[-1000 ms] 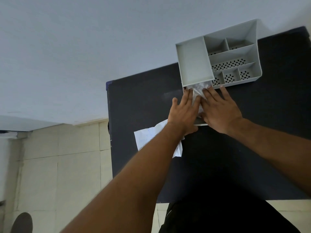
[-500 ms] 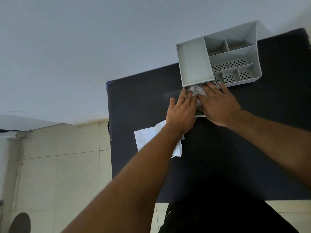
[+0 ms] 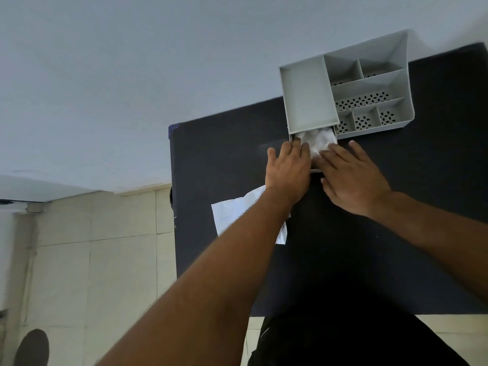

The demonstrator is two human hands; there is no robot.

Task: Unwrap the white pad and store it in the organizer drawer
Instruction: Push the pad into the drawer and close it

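Observation:
A grey organizer (image 3: 369, 83) with several compartments stands at the far edge of the dark table (image 3: 227, 159). Its drawer (image 3: 315, 170) is pulled out toward me at the lower left corner. The white pad (image 3: 318, 140) lies crumpled inside the drawer. My left hand (image 3: 287, 173) lies flat over the drawer's left side, fingertips touching the pad. My right hand (image 3: 351, 175) lies flat over the drawer's right side, fingers straight and pressing on the pad. Most of the drawer is hidden under both hands.
A white paper wrapper (image 3: 237, 210) lies on the table under my left forearm. The table's left edge drops to a tiled floor (image 3: 92, 260). A pale wall stands behind the organizer. Dark clothing shows at the table's near edge.
Both hands have slid a little toward the organizer, pressing the pad further into the drawer. The wrapper has stayed in place.

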